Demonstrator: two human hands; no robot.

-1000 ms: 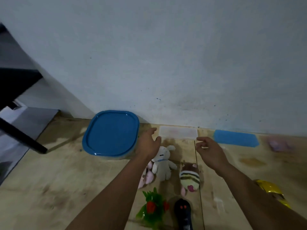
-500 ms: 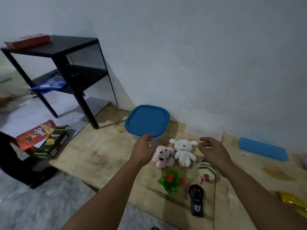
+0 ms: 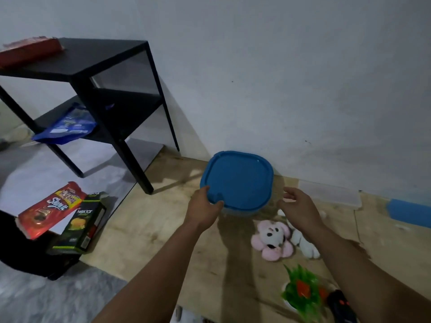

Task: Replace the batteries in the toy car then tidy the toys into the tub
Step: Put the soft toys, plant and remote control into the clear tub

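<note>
Fingers of the left hand (image 3: 203, 212) curl onto the blue tub lid (image 3: 238, 181); the right hand (image 3: 297, 207) hovers loosely spread, apart. Step judged: opening the tub; next, lift the lid's edge

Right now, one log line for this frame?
phase: opening tub | left hand: gripping blue lid edge | right hand: open, beside tub, not touching | lid: still on | toys: on board

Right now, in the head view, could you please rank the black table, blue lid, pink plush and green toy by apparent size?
1. black table
2. blue lid
3. pink plush and green toy: alike; the toy sits nearer the camera, so unsure.
</note>
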